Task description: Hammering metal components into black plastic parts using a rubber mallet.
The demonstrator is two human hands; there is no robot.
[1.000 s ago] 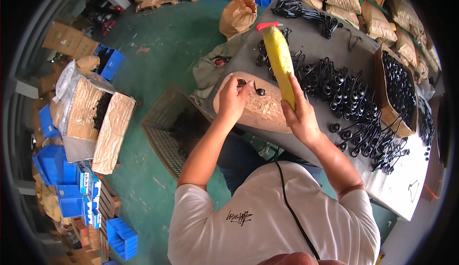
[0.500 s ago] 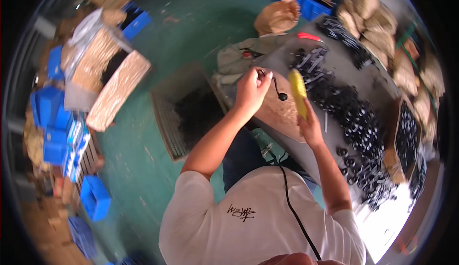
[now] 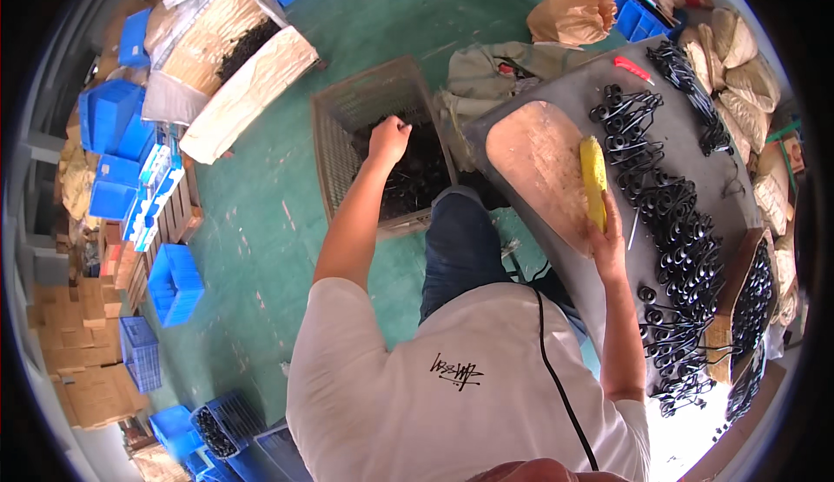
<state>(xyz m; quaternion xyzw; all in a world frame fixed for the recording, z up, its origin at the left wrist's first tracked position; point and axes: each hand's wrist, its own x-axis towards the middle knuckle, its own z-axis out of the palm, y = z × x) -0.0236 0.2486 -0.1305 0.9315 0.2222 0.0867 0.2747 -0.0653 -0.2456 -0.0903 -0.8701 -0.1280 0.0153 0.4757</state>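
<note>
My left hand (image 3: 387, 141) is over a grey plastic crate (image 3: 334, 156) to the left of the table. Its fingers are closed, with a small dark bit showing at the fingertips; what they hold, if anything, cannot be made out. Dark parts (image 3: 417, 178) lie inside the crate. At the table, my right hand (image 3: 607, 237) grips the lower end of a long yellow object (image 3: 593, 178), whose kind is unclear. It lies along the right edge of a worn tan board (image 3: 539, 165). To its right, black bent rods with coiled or round ends (image 3: 665, 208) form a long heap.
The grey table (image 3: 599, 91) carries a red-handled tool (image 3: 634, 69), a thin white stick (image 3: 632, 230) and a carton (image 3: 723, 334) of black parts. Brown sacks (image 3: 747, 91) line the far right. Blue bins (image 3: 174, 284) and a paper-lined box (image 3: 252, 91) stand on the left.
My left hand has moved left from above the board to over the crate; the black rod with a ball end no longer shows in it. My right hand keeps the yellow object. The view has shifted.
</note>
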